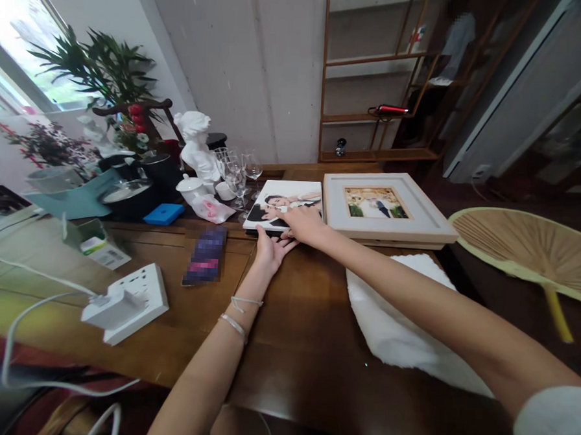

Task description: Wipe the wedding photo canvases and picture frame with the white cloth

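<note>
A white photo album (299, 192), or a similar thick block with a picture of people on its cover, lies near the back of the wooden table. A dark layer shows beneath its front edge. My right hand (306, 223) rests over its front right corner, the index finger stretched across the cover and the other fingers bent at the edge. Just below, my left hand (270, 252) touches the front edge with its thumb; its fingers are spread toward my right hand. Beside the album on the right lies a framed photo (337, 210) in a pale wooden frame.
White fluffy cloth (387, 320) lies under my right forearm. A woven fan (527, 246) is at right. Left are a power strip (140, 300) with a cable, a small opened box (99, 243), and a blue box (164, 213). Wine glasses (241, 176) and a white bust (197, 148) stand behind.
</note>
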### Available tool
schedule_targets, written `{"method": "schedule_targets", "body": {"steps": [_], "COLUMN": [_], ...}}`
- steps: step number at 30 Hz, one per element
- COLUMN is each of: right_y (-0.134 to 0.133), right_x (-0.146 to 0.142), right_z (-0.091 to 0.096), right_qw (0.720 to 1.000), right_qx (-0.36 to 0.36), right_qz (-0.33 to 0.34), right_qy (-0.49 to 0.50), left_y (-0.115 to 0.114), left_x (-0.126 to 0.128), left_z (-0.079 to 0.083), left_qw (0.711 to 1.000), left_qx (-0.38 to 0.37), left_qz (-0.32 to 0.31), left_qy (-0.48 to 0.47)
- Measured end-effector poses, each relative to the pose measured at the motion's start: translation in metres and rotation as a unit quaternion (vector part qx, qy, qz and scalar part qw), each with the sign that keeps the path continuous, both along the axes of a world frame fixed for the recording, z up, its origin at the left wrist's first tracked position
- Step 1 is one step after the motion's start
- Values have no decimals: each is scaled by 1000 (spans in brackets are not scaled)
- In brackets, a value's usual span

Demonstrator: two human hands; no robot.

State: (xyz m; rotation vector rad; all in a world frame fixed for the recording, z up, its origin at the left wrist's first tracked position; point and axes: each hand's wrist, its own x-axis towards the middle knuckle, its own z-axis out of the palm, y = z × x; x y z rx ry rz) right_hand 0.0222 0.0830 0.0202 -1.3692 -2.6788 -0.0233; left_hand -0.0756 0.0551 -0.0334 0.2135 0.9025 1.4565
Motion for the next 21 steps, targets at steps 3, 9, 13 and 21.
{"method": "schedule_targets", "body": {"steps": [3, 9, 13, 21], "right_y": [9, 25, 14, -1], "right_x": [11, 92, 169, 263], "right_z": [2, 25, 26, -1], "right_qw": [999, 993, 986, 926], "right_qx": [-1, 29, 57, 48], "right_qz": [18, 3, -53, -344], "right_qy": [36, 116, 149, 148], "left_y": [0, -3, -4, -5], "left_x": [0, 0, 0, -5], "left_z": [1, 6, 7, 10], "left_qw": [1000, 1000, 999, 984], "left_qx": [2, -9, -17, -42], "left_qz": [-11, -11, -12, -57], "left_qy": [8, 23, 37, 166]}}
